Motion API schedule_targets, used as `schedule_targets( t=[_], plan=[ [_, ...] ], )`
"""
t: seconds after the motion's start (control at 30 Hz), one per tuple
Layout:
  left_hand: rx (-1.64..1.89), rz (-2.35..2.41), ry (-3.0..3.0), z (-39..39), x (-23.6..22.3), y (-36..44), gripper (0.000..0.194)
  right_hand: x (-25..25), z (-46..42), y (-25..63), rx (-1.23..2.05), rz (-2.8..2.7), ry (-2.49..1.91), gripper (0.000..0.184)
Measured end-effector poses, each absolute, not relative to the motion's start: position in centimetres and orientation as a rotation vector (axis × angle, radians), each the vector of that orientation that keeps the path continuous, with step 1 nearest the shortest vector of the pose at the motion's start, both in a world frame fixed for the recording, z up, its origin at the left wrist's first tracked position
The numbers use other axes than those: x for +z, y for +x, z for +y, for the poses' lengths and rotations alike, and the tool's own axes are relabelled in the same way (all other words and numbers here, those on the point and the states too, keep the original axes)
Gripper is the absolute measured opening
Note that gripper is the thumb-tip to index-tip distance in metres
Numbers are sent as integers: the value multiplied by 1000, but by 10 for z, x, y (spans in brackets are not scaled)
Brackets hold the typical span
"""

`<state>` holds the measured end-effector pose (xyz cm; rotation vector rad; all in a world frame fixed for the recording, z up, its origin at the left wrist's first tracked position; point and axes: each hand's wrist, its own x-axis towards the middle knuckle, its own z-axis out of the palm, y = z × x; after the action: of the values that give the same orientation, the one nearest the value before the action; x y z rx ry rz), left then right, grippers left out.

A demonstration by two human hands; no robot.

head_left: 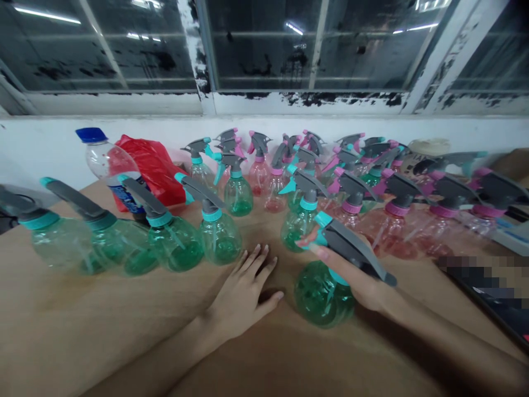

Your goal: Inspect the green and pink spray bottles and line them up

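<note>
My right hand (355,275) grips a green spray bottle (320,298) around its neck and trigger, under the grey and turquoise spray head. The bottle tilts a little, and green shows through its clear wall. Palm down on the wooden table (165,331), my left hand (243,292) lies with fingers spread and nothing in it. Just beyond its fingertips stands another green spray bottle (221,237), one of several in a row to the left. Behind the held bottle is a further green spray bottle (300,223).
Pink spray bottles (390,226) stand in rows at the right and back. A blue-capped plastic bottle (105,160) and a red plastic bag (152,171) are at the back left. At the right edge lies a dark device (475,286). A window wall (264,105) borders the table.
</note>
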<state>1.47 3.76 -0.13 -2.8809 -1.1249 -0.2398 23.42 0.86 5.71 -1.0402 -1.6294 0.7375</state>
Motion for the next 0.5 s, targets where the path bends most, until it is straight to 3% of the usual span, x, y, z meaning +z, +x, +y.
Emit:
schedule_targets(
  t=[0.3, 0.5],
  plan=[
    [-274, -1119, -2877, 38, -5, 14, 61, 62, 5, 235, 801, -1636, -1025, 28],
    [-299, -1121, -2888, 39, -7, 13, 60, 61, 5, 235, 774, -1641, -1000, 26]
  ],
)
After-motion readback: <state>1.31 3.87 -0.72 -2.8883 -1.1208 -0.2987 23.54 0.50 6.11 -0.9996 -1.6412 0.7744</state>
